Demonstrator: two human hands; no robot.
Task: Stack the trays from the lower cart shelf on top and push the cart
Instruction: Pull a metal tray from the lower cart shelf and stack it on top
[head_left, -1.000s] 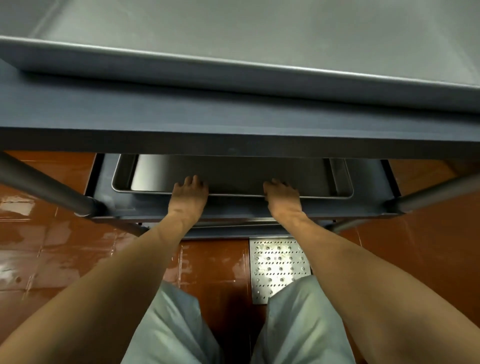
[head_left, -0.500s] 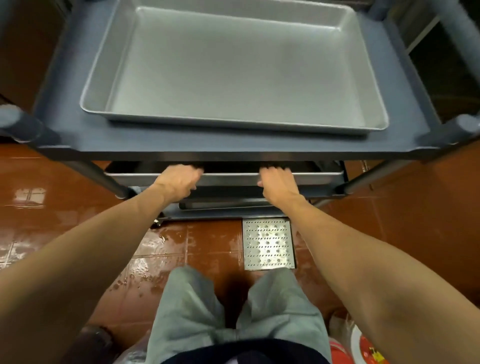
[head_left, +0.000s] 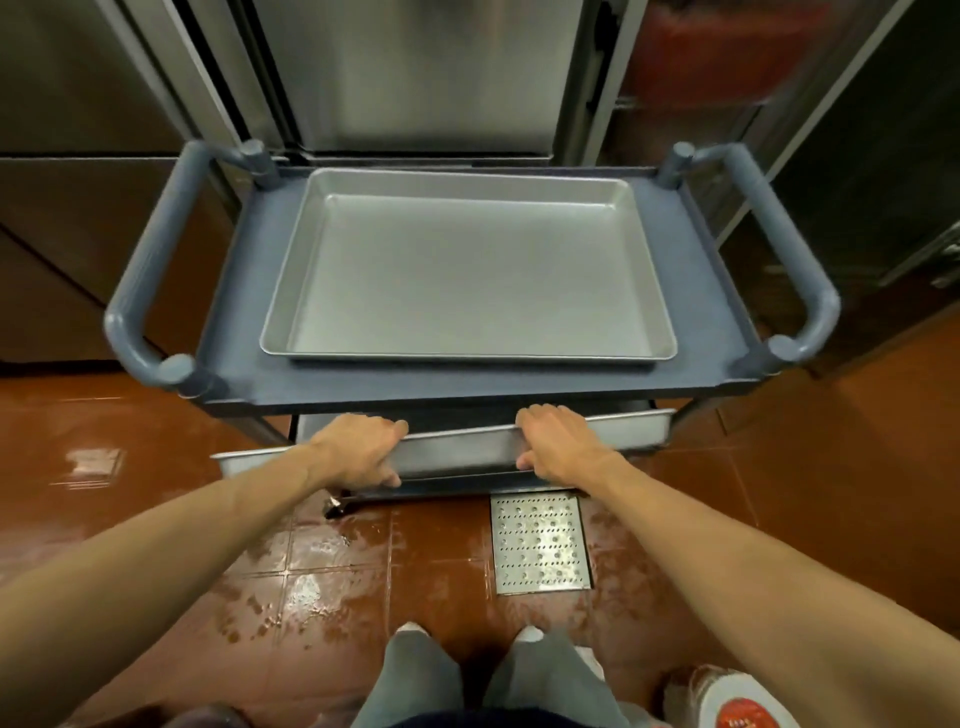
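1. We stand at a grey cart parked against steel cabinets on a wet red tile floor. Its top shelf sits between two looped handles, and neither handle is being held.

2. One metal tray already lies flat on the top shelf, roughly centred, with bare shelf showing around it. We cannot tell whether it came from below.

3. We hold a second tray just under the front edge of the top shelf, pulled partly out toward us, its right end a little higher than its left. We judge it to be clear of the lower shelf, though that shelf is mostly hidden.

4. Our left hand is clamped on the tray's near rim, fingers curled over the top edge and thumb along the side wall. Our right hand grips the same rim further along in the same way.

5. A floor drain grate sits just in front of our feet.

6. As we judge it, the task is at most half done: this tray has yet to be lifted onto the one on top, any other trays below are out of sight, and the push has not begun.
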